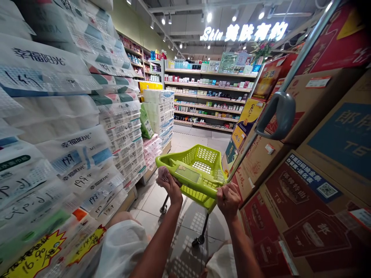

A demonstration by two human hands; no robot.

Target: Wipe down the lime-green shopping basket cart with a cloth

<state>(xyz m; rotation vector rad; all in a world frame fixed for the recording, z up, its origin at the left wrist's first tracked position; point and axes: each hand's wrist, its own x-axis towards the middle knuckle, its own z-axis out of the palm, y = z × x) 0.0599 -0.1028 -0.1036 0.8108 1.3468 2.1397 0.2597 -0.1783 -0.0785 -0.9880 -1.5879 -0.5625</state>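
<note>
A lime-green shopping cart [199, 165] stands ahead of me, its basket bare inside. My left hand [171, 186] is closed at the left part of its handle, with a crumpled pinkish-brown cloth [164, 173] bunched against the bar. Around the handle's right end [207, 190], my right hand [228, 199] is closed in a fist. A metal pole [301, 52] with a grey loop grip [278, 116] slants from the upper right down to the cart beside my right hand. Its lower end is hidden, and I cannot tell whether my fingers touch it.
Stacked tissue packs [75, 150] line the left side close by. Cardboard cartons [313, 208] are piled high on the right. A tiled aisle [197, 133] runs between them to shelves of small boxed goods [208, 90]. The cart's front wheel [198, 241] shows below.
</note>
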